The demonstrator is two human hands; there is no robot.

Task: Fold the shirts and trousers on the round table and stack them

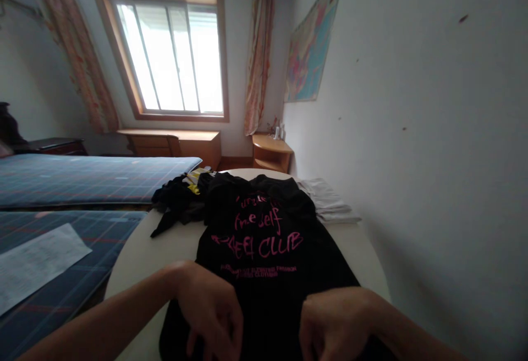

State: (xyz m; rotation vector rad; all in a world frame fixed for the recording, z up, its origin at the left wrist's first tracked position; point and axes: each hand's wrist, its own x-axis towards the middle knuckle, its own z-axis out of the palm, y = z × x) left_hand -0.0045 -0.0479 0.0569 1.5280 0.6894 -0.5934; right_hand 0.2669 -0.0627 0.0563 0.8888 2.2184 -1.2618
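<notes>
A black T-shirt (268, 289) with pink lettering lies spread over a round white table (132, 262), its far end bunched up. My left hand (210, 311) is over the near left part of the shirt, fingers curled down and closed on the cloth. On the near right part, my right hand (338, 322) is also closed, its knuckles bent and its fingers on the black fabric. The lower edge of the picture cuts off the fingertips and the shirt's near end.
Beyond the shirt's left side sits a heap of dark and yellow clothes (177, 196). Folded white cloth (330, 201) lies at the table's far right, near the wall. Beds with blue plaid mattresses (82, 179) stand to the left, one bearing a paper sheet (41, 262).
</notes>
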